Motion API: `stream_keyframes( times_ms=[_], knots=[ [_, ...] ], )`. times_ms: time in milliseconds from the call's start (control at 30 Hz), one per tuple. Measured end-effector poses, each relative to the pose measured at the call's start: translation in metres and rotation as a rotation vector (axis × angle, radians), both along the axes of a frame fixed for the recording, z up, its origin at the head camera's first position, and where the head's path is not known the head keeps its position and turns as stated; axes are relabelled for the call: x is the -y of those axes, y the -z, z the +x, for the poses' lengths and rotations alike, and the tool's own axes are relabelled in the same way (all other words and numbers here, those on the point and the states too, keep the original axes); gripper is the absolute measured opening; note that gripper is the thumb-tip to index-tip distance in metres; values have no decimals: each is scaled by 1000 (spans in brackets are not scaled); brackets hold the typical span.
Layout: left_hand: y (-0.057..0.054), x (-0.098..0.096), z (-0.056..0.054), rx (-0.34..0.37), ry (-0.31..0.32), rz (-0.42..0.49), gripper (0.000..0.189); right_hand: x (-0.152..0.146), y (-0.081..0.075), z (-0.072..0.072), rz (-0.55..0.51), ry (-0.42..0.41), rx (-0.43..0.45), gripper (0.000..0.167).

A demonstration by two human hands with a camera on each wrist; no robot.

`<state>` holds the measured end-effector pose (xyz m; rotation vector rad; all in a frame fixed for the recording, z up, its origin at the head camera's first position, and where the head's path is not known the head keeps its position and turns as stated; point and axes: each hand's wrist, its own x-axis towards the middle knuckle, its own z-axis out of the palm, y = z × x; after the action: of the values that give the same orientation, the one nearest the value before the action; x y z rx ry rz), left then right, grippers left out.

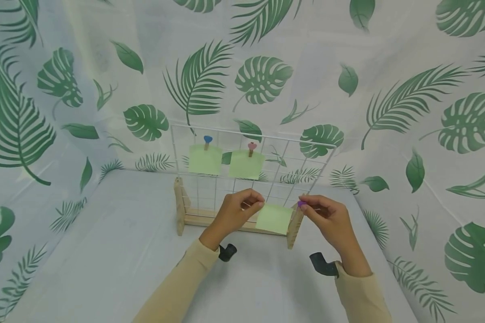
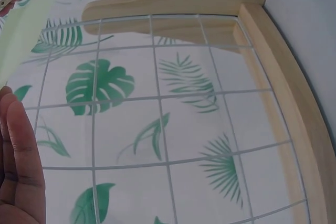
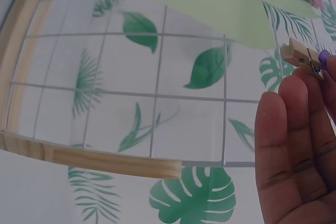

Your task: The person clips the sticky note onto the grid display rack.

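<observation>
My left hand [image 1: 239,207] pinches a pale green sheet of paper [image 1: 274,218] by its upper left corner, in front of the lower right part of a white wire grid [image 1: 272,168]. To the right of that sheet, my right hand [image 1: 327,216] pinches a small wooden clothespin [image 3: 299,55] with a purple top. Higher on the grid hang two more green sheets. A clothespin with a blue heart [image 1: 208,140] fastens the left sheet [image 1: 205,160], and one with a pink heart [image 1: 252,147] fastens the right sheet [image 1: 245,166].
The grid stands in a wooden frame with side feet [image 1: 179,206] and a bottom bar [image 1: 202,220], on a white-covered table [image 1: 117,251]. Behind it hangs a white cloth [image 1: 307,54] printed with green leaves. Black wrist mounts [image 1: 324,265] stick out near both sleeves.
</observation>
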<state>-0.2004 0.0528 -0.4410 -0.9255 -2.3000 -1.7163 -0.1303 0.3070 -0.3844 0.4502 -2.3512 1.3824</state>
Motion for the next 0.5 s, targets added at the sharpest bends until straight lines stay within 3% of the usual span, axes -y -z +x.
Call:
stream_keyframes(
  times_ms=[500],
  knots=[
    [-14,-6,-4,-65,-2,28,6,-1,-12,-5,9,1,-51,18]
  ],
)
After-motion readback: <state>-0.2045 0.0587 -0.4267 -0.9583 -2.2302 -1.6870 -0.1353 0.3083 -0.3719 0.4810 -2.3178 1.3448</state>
